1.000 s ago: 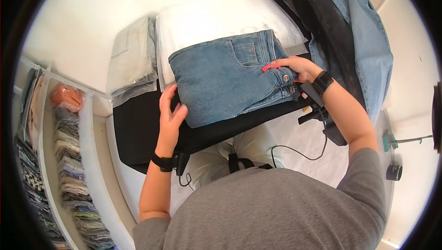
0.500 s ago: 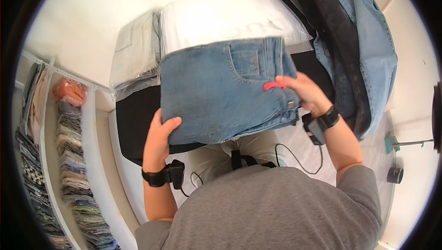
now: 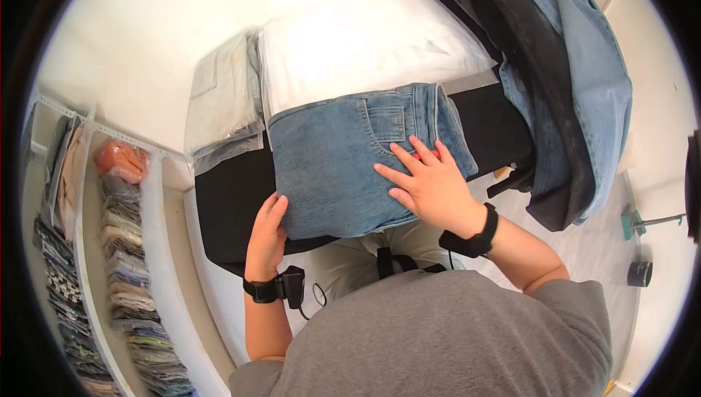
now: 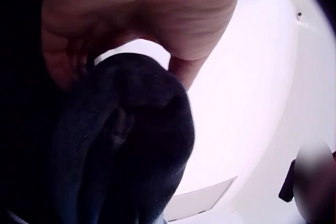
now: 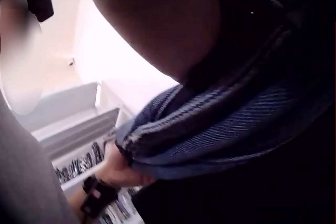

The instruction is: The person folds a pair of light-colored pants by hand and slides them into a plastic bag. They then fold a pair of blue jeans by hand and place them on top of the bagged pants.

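Folded blue jeans (image 3: 328,156) lie on the black table (image 3: 226,200), waistband toward the right. The left hand (image 3: 266,240) grips their lower left edge; in the left wrist view the fingers and thumb of that hand (image 4: 142,19) are around a dark folded end of the jeans (image 4: 126,129). The right hand (image 3: 438,185) rests spread and palm down on the jeans near the pocket, partly covering a red tag (image 3: 426,155). In the right wrist view the jeans' layered folds (image 5: 210,129) show below that hand.
A white plastic-wrapped stack (image 3: 358,39) is behind the jeans, with bagged light jeans (image 3: 225,97) to its left. Loose blue denim (image 3: 599,68) and dark trousers (image 3: 537,68) hang over the right side. Shelves of bagged clothes (image 3: 135,280) stand at the left.
The jeans, lifted toward the body half a second ago, are lower against the table. The right hand has left the waistband edge and moved left onto their top. The left hand has taken hold of the left edge.
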